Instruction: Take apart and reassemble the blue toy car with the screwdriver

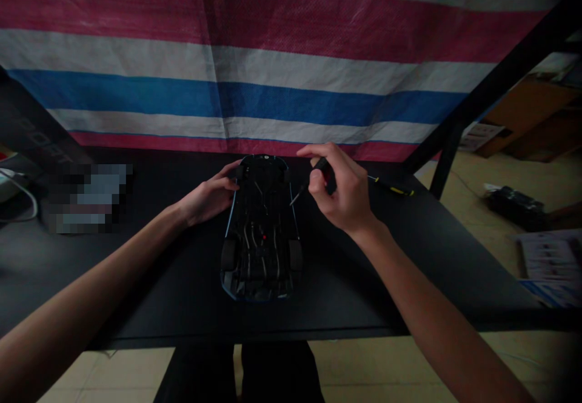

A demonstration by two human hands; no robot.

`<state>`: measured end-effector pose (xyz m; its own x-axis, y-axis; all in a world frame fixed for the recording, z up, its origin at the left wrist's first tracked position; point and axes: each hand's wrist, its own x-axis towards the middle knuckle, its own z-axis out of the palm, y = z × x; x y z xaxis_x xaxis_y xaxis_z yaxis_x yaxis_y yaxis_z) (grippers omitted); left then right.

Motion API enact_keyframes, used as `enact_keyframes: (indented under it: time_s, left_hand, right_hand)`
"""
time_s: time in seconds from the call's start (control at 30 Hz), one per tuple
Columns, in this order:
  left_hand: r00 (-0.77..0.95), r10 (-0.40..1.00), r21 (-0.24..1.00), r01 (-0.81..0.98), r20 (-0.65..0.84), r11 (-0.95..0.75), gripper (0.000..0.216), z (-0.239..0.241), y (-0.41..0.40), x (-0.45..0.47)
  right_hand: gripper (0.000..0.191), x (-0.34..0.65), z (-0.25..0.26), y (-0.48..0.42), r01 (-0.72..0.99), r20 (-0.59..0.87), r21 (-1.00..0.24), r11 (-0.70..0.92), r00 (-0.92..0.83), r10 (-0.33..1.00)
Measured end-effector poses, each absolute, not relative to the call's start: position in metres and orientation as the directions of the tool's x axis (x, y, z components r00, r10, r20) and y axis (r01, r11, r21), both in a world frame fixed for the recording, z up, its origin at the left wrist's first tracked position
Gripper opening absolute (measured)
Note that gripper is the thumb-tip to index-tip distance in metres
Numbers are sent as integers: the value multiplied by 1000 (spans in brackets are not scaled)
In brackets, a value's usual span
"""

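A toy car (262,227) lies upside down on the black table, its dark underside and wheels facing up and a thin bluish edge showing along its body. My left hand (207,198) grips the car's left side near the far end, some fingertips hidden behind it. In my right hand (343,192) is a screwdriver (322,165), pinched by its dark handle with the index finger stretched out. Its thin shaft points down left toward the car's right edge; whether the tip touches the car I cannot tell.
A second screwdriver (395,188), black and yellow, lies right of my right hand. A striped sheet (291,76) hangs behind the black table (364,300). At left are a blurred-out item (97,197) and a white cable (27,194). Black frame bars (443,160) stand at right.
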<state>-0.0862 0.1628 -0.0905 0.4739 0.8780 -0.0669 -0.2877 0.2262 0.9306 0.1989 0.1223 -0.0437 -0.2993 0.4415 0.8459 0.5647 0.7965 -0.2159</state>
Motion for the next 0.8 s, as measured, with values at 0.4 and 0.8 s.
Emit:
enact_keyframes:
  time_s: [0.4,0.8]
  left_hand:
    - [491,870,922,-312,-48,227,65,-94,166,-90]
    - [490,867,906,-322,-90,276,72,-96,165,-93]
  right_hand:
    - [18,194,-39,116,520,850,-202,830,-327,412]
    - [26,199,-31,113,523,783,-260,812,-377,494]
